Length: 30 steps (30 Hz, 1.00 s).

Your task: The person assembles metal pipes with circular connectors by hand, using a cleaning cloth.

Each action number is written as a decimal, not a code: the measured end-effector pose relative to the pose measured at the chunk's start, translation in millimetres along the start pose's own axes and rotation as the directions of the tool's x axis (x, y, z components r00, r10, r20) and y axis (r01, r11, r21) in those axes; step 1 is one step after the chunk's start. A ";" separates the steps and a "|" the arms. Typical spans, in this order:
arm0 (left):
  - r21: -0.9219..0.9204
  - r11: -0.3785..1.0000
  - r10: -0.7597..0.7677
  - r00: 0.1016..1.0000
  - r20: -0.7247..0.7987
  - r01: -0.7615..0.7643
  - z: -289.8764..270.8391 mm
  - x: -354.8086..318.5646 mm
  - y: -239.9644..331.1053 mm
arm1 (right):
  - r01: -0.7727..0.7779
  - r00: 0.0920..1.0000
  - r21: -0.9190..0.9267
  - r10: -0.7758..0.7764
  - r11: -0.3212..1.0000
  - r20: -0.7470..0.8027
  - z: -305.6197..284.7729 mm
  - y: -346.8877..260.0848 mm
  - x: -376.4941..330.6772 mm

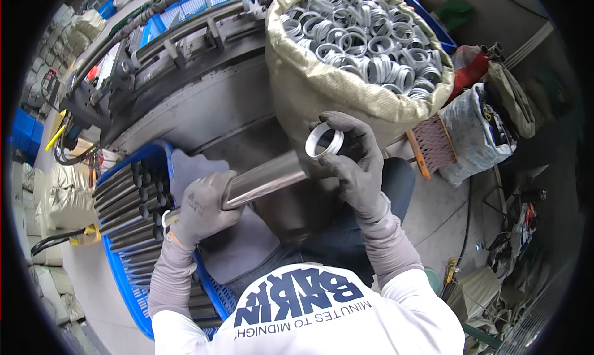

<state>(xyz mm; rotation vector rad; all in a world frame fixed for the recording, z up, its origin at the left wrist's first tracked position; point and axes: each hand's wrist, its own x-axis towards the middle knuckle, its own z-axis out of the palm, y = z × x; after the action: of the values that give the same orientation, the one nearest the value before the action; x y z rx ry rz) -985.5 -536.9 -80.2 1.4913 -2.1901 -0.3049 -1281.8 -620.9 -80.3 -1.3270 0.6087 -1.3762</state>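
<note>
My left hand [204, 207], in a grey glove, is closed around a shiny metal tube [266, 180] that slants up to the right. Between the thumb and fingers of my gloved right hand [359, 157] is a white threaded ring [324, 140]. The ring is held upright near the tube's far end and looks apart from it. Beyond my right hand stands a large beige sack [346, 95] filled with many similar rings [371, 42]. At my left, a blue plastic basket [133, 311] holds several dark tubes [139, 200] lying side by side.
A long metal machine bench [185, 101] with rails runs across the far left. Right of the sack lie a slatted wooden-edged seat [430, 146] and a white woven bag [476, 135]. Dark cables [468, 212] cross the floor at the right.
</note>
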 end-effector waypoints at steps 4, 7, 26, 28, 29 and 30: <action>0.025 0.999 0.022 1.000 0.022 -0.023 6.2 -0.6 -1.9 | -0.124 0.987 -0.076 0.114 0.989 -0.117 9.1 35.7 -20.9; 0.076 0.997 0.024 0.999 0.029 -0.026 7.3 -0.9 -1.8 | -0.334 0.917 0.292 0.380 0.896 -0.120 1.5 47.3 -30.6; 0.215 0.975 -0.074 0.994 0.081 0.055 27.5 2.3 -8.6 | -0.125 0.983 -0.271 0.083 0.954 -0.162 18.4 83.8 -23.1; 0.214 0.975 -0.074 0.992 0.103 0.051 28.2 2.2 -10.2 | -0.093 0.987 -0.338 0.044 0.936 -0.152 17.7 85.0 -20.2; 0.212 0.976 -0.075 0.992 0.103 0.051 29.3 2.9 -11.6 | -0.124 0.990 -0.380 0.088 0.916 -0.112 15.3 83.8 -18.2; 0.209 0.976 -0.080 0.991 0.109 0.056 31.2 3.9 -12.2 | -0.152 0.988 -0.423 0.133 0.893 -0.074 13.3 82.2 -17.5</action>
<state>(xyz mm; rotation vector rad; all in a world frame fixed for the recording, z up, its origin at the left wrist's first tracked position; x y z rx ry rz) -992.2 -547.5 -111.5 1.7016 -2.3255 -0.1968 -1245.4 -624.9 -157.1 -1.5639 1.0647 -1.1915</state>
